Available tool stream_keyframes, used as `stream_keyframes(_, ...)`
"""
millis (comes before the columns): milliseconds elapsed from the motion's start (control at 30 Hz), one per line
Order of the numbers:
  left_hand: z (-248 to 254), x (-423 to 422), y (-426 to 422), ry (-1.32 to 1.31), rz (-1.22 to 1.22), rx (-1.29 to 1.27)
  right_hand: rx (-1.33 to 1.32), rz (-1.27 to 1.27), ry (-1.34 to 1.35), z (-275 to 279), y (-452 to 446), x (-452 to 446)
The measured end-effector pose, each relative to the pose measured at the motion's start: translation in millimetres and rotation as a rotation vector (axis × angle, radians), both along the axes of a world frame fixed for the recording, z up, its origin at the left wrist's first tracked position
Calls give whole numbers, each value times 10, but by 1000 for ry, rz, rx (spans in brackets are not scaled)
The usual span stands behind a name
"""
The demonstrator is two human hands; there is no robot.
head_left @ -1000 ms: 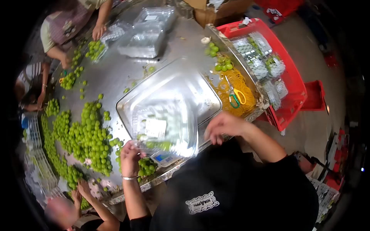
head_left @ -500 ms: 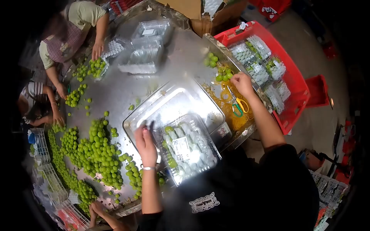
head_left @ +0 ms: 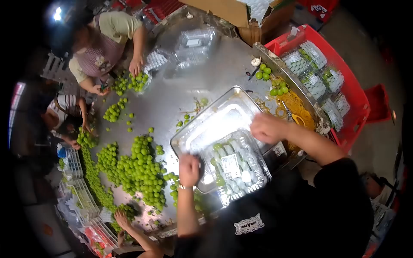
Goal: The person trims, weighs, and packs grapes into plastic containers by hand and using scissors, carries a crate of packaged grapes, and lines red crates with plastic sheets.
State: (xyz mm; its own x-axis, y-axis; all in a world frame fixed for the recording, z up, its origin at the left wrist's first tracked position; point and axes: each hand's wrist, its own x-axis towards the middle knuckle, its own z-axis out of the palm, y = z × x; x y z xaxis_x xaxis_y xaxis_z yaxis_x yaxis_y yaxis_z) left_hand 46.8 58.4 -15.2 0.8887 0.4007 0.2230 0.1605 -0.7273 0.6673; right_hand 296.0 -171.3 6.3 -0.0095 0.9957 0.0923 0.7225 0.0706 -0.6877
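A clear plastic clamshell box (head_left: 241,165) holds green grapes under white foam netting, with a printed label (head_left: 231,166) on it. It lies over the near part of a shiny metal tray (head_left: 183,138). My left hand (head_left: 189,170) is curled closed at the box's left side. Past the box's upper right corner, my right hand (head_left: 269,128) is closed in a blurred fist. What either hand holds, if anything, cannot be made out. Yellow rubber bands (head_left: 301,105) and yellow-handled scissors (head_left: 297,119) lie beyond my right hand, with small grape clusters (head_left: 278,89) beside them.
Many green grapes (head_left: 142,172) cover the table's left side. Empty clear boxes (head_left: 195,45) stand at the back. A red crate (head_left: 359,92) of packed boxes is at right. Co-workers' hands (head_left: 136,65) handle grapes at left, and another person's hand (head_left: 122,220) reaches in at lower left.
My right hand has left the rubber bands and come back to the box's upper right corner. My left hand has gone from spread fingers to curled. The whole view has shifted.
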Motion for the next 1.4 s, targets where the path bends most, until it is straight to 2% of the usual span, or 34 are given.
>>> stream_keyframes(33,74,-242,-52,69,-32,-90,-213,57,80,-116,-181,-66)
stream_keyframes(67,227,-429,-240,181,29,-294,-112,-34,34,22,-331,-200)
stream_keyframes(100,218,-576,-448,102,-72,-197,-27,-121,1,201,-504,-386)
stream_keyframes(133,185,-717,-732,85,80,-525,-14,-213,62,276,-546,-503)
stream_keyframes(167,392,-681,-861,378,61,-348,1,-309,121,339,-526,-607)
stream_keyframes(200,324,-695,-904,233,8,-487,115,-341,42,396,-470,-693)
stream_keyframes(233,312,-619,-961,210,34,-541,200,-429,223,407,-438,-777)
stream_keyframes(300,353,-363,-1084,75,-21,-720,90,-644,1807,279,-490,-840)
stream_keyframes(367,649,-2,-1269,-94,-134,-1004,360,-692,2056,420,-813,-724)
stream_keyframes(400,894,179,-1387,-162,-158,-1157,493,-824,2213,130,-1099,-707)
stream_keyframes(433,928,256,-1398,-189,-148,-1135,771,-578,2239,73,-1414,-645)
stream_keyframes(467,965,327,-1409,-216,-136,-1112,942,-693,2092,143,-1636,-510)
stream_keyframes(500,935,315,-1393,-260,-145,-1019,1084,-760,1764,143,-1921,-330)
stream_keyframes(533,926,283,-1400,-183,-30,-936,1205,-902,1770,35,-2290,-104)
stream_keyframes(567,857,223,-1391,-190,-4,-952,1270,-1152,1531,-83,-2600,125)
stream_keyframes(600,733,150,-1402,-185,57,-933,1271,-1410,1288,-53,-2824,295)
stream_keyframes(667,633,121,-1536,-160,118,-911,1233,-1633,1121,-446,-3316,807)
stream_keyframes(700,513,129,-1571,-92,143,-891,1250,-1620,1122,-631,-3492,998)
stream_keyframes(767,459,256,-1904,-115,73,-903,594,-1999,923,-1065,-3853,1376)
stream_keyframes(800,359,318,-2025,-71,99,-960,192,-2053,529,-1493,-4058,1605)
stream_keyframes(833,311,431,-2216,-53,107,-967,-207,-2022,135,-1395,-4071,1606)
stream_keyframes(867,285,511,-2433,-31,75,-950,-40,-1831,183,-1295,-4167,1508)
stream_keyframes(900,254,625,-2650,-16,42,-939,246,-1756,29,-1227,-4274,1432)
stream_keyframes(933,112,732,-2802,43,-19,-1002,482,-1869,-125,-1058,-4388,1322)
stream_keyframes(967,225,880,-3166,94,20,-1129,715,-1954,-287,-966,-4545,1168)
stream_keyframes(1033,-247,1065,-3584,206,-81,-993,736,-2205,99,-1367,-4913,997)
stream_keyframes(1067,-199,1232,-3974,207,-26,-847,876,-1894,847,-1380,-4906,920)
stream_keyframes(1100,-271,1356,-4261,141,-53,-871,835,-1650,1544,-1373,-4892,839)
stream_keyframes(1133,-176,1512,-4619,59,-30,-864,852,-1393,1884,-1179,-4780,755)
stream_keyframes(1167,-57,1691,-4946,-24,-12,-854,815,-1396,1936,-1251,-4732,792)
stream_keyframes(1233,-81,1996,-5328,-69,-43,-798,762,-1192,2175,-1373,-4905,898)
stream_keyframes(1300,58,2365,-5621,-23,-78,-714,520,-1330,2099,-1473,-4954,1031)
stream_keyframes(1367,103,2704,-5690,-105,-121,-423,406,-1226,2119,-1411,-5159,1233)
stream_keyframes(1400,48,2833,-5644,-118,-71,-383,379,-1133,2183,-1471,-5275,1393)
